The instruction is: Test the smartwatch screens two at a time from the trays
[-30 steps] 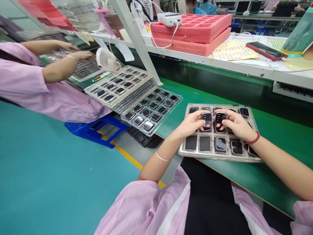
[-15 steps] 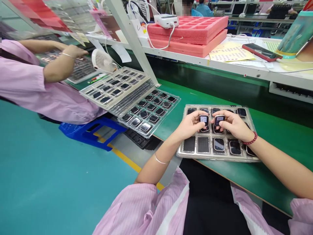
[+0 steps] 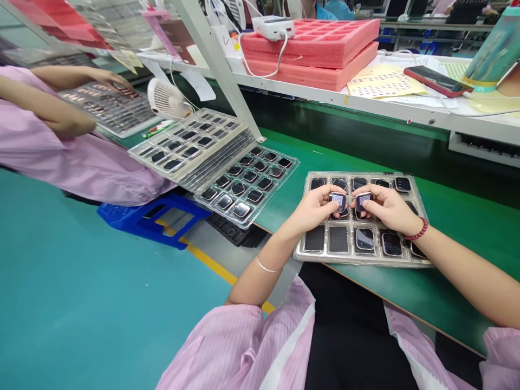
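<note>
My left hand point(image 3: 319, 208) is closed on a square watch point(image 3: 337, 201), its thumb on the lit screen, which shows a code-like pattern. To its right, my right hand point(image 3: 385, 205) grips a second watch point(image 3: 364, 201) with a similar pattern on the screen. The two watches are held apart, above a clear plastic tray point(image 3: 303, 250). Dark square watches lie in many of its compartments, such as one in the front row point(image 3: 364, 238). Two compartments at the front left show only dark bottoms. My hands hide part of the middle row.
Left on the green bench point(image 3: 280, 214) are a single tray of watches point(image 3: 266, 205) and a stack of trays point(image 3: 195, 176). A small fan point(image 3: 166, 98) stands behind them. A slanted white post point(image 3: 227, 70) meets the bench. Another person's arm point(image 3: 65, 76) is at far left.
Both watches have tilted slightly in my hands, and their screens look more bluish. At far left the other person's hands have shifted, with one arm drawn back. The camera view has moved slightly.
</note>
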Motion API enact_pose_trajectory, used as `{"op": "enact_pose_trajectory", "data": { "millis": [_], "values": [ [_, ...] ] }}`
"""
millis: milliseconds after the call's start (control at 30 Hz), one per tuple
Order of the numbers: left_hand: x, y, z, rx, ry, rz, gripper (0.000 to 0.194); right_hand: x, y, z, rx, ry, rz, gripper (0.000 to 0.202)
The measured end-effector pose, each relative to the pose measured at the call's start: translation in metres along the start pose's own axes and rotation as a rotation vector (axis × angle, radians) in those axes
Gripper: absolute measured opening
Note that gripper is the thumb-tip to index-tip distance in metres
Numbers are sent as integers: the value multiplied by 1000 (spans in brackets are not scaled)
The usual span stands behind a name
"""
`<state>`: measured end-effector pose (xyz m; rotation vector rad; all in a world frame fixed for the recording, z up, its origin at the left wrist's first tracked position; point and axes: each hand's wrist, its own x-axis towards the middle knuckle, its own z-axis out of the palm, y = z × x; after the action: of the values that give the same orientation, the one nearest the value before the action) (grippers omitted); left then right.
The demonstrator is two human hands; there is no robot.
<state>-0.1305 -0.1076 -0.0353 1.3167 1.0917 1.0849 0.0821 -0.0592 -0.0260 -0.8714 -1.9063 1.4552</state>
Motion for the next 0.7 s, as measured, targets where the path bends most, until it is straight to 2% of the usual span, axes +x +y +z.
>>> {"op": "enact_pose_trajectory", "data": {
  "millis": [267, 700],
  "values": [
    [-1, 0, 1, 3, -3, 15, 26, 0, -1, 2, -13, 3, -39, 22],
    [2, -7, -1, 12, -10, 33, 32, 1, 8, 4, 1, -23, -19, 23]
  ]
}}
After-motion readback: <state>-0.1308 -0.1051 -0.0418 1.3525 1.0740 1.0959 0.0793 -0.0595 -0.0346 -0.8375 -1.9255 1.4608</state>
